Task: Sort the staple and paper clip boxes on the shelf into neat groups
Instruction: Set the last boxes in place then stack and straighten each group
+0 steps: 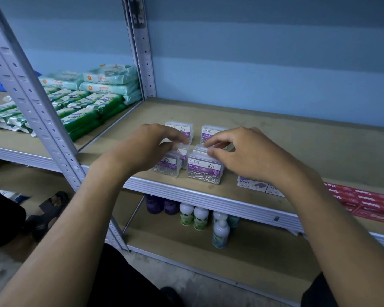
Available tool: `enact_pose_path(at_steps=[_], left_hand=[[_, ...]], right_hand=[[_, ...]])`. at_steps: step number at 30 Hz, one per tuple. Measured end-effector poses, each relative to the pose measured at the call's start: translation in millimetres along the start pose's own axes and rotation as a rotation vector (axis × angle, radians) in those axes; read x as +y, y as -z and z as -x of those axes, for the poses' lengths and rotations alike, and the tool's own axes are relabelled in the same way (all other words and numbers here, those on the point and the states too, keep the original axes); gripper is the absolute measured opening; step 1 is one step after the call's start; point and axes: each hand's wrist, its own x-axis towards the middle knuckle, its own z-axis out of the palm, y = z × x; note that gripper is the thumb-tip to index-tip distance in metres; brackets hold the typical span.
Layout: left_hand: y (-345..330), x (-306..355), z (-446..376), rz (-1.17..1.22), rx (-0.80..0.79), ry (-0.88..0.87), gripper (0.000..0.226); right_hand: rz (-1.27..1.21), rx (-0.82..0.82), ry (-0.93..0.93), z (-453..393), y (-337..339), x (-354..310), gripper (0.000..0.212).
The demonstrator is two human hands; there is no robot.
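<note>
Several clear paper clip boxes with purple labels stand in two columns on the brown shelf board [297,138]. My left hand [149,147] curls over the left column and touches the top of the front left box [167,167]. My right hand [246,151] pinches the lid edge of the front right box [205,171] between thumb and fingers. Two more boxes [210,132] stand behind, partly hidden by my fingers. White staple boxes [253,186] lie flat near the front edge under my right wrist. Red staple boxes [368,202] lie grouped at the far right.
Grey perforated uprights [33,103] frame the shelf on the left. Green and white wipe packs [93,100] fill the neighbouring shelf. Bottles [200,216] stand on the lower shelf. A person's sandalled foot [51,204] rests on the floor at left.
</note>
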Motion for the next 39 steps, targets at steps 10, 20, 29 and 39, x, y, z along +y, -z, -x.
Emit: enact_pose_path(at_steps=[10,20,29,39], left_hand=[[8.3,-7.0,10.7,0.020,-0.132,0.030,0.062],[2.3,-3.5,11.0,-0.026,-0.088,0.057,0.062],[6.6,-2.9,11.4,-0.029,-0.096,0.031,0.061],[12.2,-4.4,11.4,0.160,-0.013,0.061,0.045]], right_hand=[[0.083,-0.103,-0.017,3.4,3.2,-7.5,0.069],[0.066,-0.100,-0.009,2.4,2.6,-8.5,0.067],[0.083,-0.110,0.011,0.0,2.7,-5.9,0.068],[-0.006,-0.016,0.030,-3.4,7.3,3.9,0.050]])
